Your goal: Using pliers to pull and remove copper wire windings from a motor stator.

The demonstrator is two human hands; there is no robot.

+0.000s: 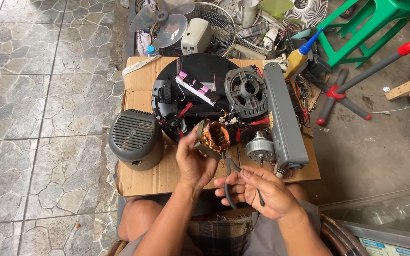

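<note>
My left hand (193, 161) grips a fan motor stator (210, 137) with copper windings, held up over the cardboard sheet (143, 178). My right hand (257, 192) is closed around the black handles of a pair of pliers (231, 173), whose jaws point up at the underside of the stator. Just beyond lie the round black fan base (193, 92) with red wires and a white board, a grey motor end bracket (245, 92), and a rotor with its shaft (260, 149).
A grey motor cover (136, 140) stands at the cardboard's left edge, a long grey fan column (285, 121) at its right. Fan guards, blades and a yellow bottle (300, 57) pile up behind. A green stool (371, 23) and a red-tipped stand (347, 85) stand to the right.
</note>
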